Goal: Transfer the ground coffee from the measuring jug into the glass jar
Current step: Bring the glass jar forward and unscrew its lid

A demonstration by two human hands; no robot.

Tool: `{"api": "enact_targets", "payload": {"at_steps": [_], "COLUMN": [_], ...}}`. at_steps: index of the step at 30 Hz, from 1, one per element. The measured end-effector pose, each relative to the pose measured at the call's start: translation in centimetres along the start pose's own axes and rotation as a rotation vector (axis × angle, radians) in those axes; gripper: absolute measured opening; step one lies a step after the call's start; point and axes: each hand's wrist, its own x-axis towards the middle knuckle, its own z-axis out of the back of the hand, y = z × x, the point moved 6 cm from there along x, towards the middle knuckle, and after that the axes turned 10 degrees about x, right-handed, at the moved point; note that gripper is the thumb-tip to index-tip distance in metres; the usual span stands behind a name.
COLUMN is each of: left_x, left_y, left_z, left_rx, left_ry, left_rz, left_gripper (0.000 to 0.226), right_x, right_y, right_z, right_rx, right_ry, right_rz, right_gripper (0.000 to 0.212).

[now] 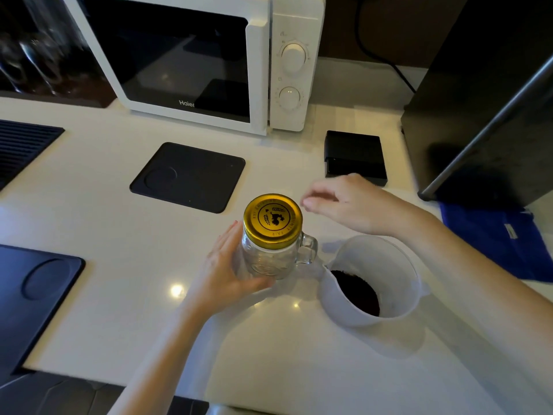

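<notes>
Transfer not started. Left hand (227,274) wraps the jar (270,259); gold lid (273,219) still on. Right hand (350,205), fingers loosely curled and empty, hovers beside lid. Coffee (357,292) remains in the jug (374,280), just right of the jar.

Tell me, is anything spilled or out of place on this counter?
Nothing stands out. The ground coffee is all inside the measuring jug, the glass jar stands upright with its gold lid on, and no grounds show on the countertop.
</notes>
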Motion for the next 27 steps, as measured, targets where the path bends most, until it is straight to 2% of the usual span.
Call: {"api": "enact_targets", "payload": {"at_steps": [3, 8, 13, 16, 21, 25, 27], "left_x": [-0.5, -1.0, -0.9, -0.9, -0.7, -0.8, -0.8], "left_y": [-0.2, -0.6, -0.3, -0.1, 0.2, 0.2, -0.1], "left_z": [-0.3, -0.7, -0.7, -0.7, -0.6, -0.6, -0.5], "left_rx": [0.183, 0.294, 0.320, 0.343, 0.355, 0.321, 0.313], "left_ry": [0.017, -0.026, -0.018, -0.010, -0.005, -0.046, -0.054], "left_rz": [0.057, 0.082, 0.085, 0.082, 0.090, 0.110, 0.111], "left_gripper": [0.098, 0.085, 0.076, 0.077, 0.085, 0.088, 0.087], "right_x": [0.0, 0.0, 0.6, 0.6, 0.5, 1.5, 2.2], "right_y": [2.2, 4.4, 4.7, 4.9, 3.8, -0.8, -3.6], "right_z": [0.1, -2.1, -3.0, -2.2, 0.9, 2.2, 1.8], "right_rx": [0.019, -0.344, -0.370, -0.247, 0.177, 0.485, 0.556], "right_ry": [-0.082, -0.048, -0.032, -0.026, -0.035, -0.058, -0.060], "right_rz": [0.141, 0.366, 0.434, 0.425, 0.321, 0.163, 0.089], "right_gripper": [0.032, 0.071, 0.075, 0.074, 0.064, 0.071, 0.075]}}
